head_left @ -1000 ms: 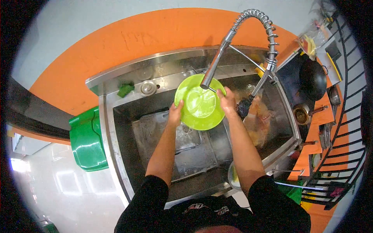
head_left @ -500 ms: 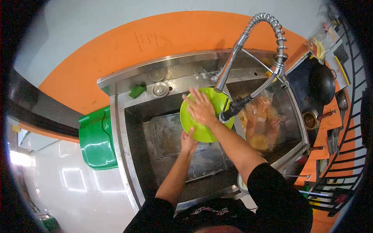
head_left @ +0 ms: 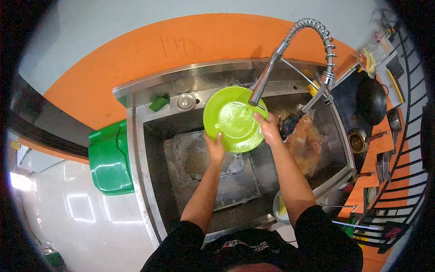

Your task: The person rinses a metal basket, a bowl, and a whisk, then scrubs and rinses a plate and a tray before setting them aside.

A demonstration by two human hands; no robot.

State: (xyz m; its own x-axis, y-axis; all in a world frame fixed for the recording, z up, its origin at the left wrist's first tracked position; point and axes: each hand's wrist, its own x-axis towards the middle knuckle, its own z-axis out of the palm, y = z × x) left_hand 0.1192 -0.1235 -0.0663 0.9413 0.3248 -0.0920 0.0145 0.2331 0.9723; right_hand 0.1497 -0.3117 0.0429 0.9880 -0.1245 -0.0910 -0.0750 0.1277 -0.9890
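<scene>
A wet lime-green plate [head_left: 235, 119] is held above the left basin of the steel sink [head_left: 152, 181], its inner face turned up toward me. My left hand [head_left: 215, 147] grips the plate's lower left rim, thumb on the face and the other fingers behind. On the right rim my right hand [head_left: 270, 129] is closed the same way, thumb on top. Just beyond the plate's upper right edge stands the spring-neck faucet [head_left: 263, 86]; its dark-wrapped spray head [head_left: 292, 123] hangs right of my right hand.
A flat metal tray [head_left: 204, 156] lies in the left basin. In the right basin sits a clear bag of pale food [head_left: 304, 145]. A green scouring pad [head_left: 159, 103] and a drain strainer [head_left: 186, 102] rest on the back ledge. A green bin [head_left: 111, 158] stands left; a black wok [head_left: 372, 100] is right.
My right hand has moved off the plate's face to its right rim. The plate has been raised slightly and shifted left, and the spray head has swung away from it.
</scene>
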